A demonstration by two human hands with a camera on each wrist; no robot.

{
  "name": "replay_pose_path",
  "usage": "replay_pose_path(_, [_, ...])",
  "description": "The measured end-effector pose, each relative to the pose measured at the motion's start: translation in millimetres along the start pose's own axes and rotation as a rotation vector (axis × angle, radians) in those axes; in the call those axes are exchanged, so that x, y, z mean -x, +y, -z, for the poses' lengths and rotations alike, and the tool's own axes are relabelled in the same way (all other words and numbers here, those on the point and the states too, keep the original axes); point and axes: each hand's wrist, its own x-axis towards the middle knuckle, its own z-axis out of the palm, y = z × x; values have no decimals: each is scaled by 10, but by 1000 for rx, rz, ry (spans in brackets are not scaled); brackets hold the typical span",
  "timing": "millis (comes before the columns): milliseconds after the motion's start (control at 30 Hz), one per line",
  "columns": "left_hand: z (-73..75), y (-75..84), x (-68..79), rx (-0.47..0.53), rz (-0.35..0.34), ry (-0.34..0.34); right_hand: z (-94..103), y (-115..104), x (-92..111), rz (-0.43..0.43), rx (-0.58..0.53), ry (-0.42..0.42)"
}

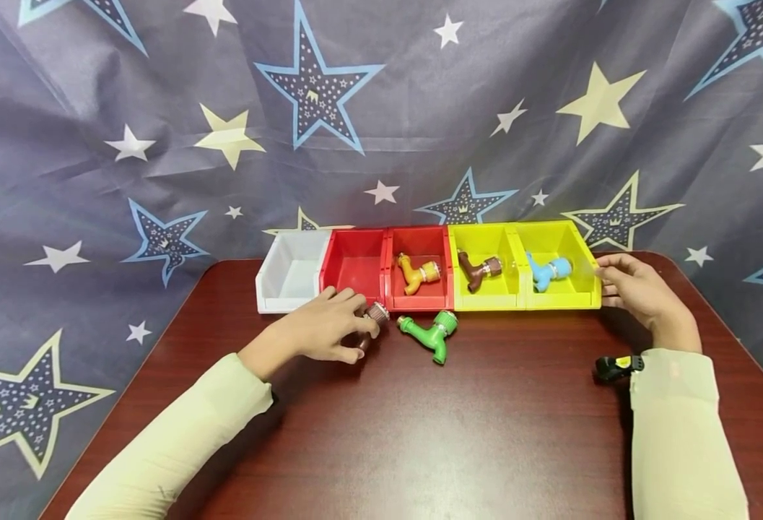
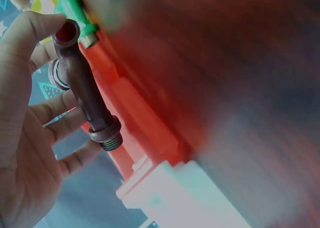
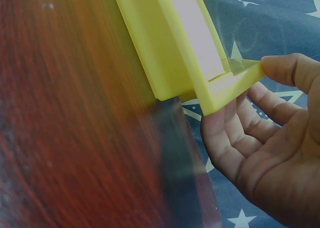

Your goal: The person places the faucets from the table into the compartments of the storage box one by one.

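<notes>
My left hand (image 1: 329, 325) grips a brown tap (image 2: 82, 83) just in front of the red bins. In the left wrist view the thumb lies at the tap's spout mouth, with the other fingers behind its body. To its right a green tap (image 1: 429, 334) lies on the table. At the far right of the row, my right hand (image 1: 641, 289) holds the outer side of the end yellow bin (image 3: 235, 88), thumb at its edge and fingers against the wall. That bin contains a blue tap (image 1: 550, 271).
The joined row also has a white bin (image 1: 271, 292) and an empty red bin (image 1: 355, 253). A yellow tap (image 1: 418, 274) lies in the other red bin, another brown tap (image 1: 480, 271) in the left yellow bin. A star-patterned cloth (image 1: 381, 155) hangs behind the table (image 1: 472, 440).
</notes>
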Motion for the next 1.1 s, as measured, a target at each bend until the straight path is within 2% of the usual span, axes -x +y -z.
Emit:
replay_pose_path(433, [202, -356, -53, -54, 70, 28, 13, 3, -18, -7, -33, -19])
replay_pose_path(800, [192, -602, -205, -72, 90, 13, 9, 21, -3, 2, -9, -5])
replay_pose_path(1100, [167, -703, -316, -23, 154, -24, 4, 10, -3, 9, -14, 6])
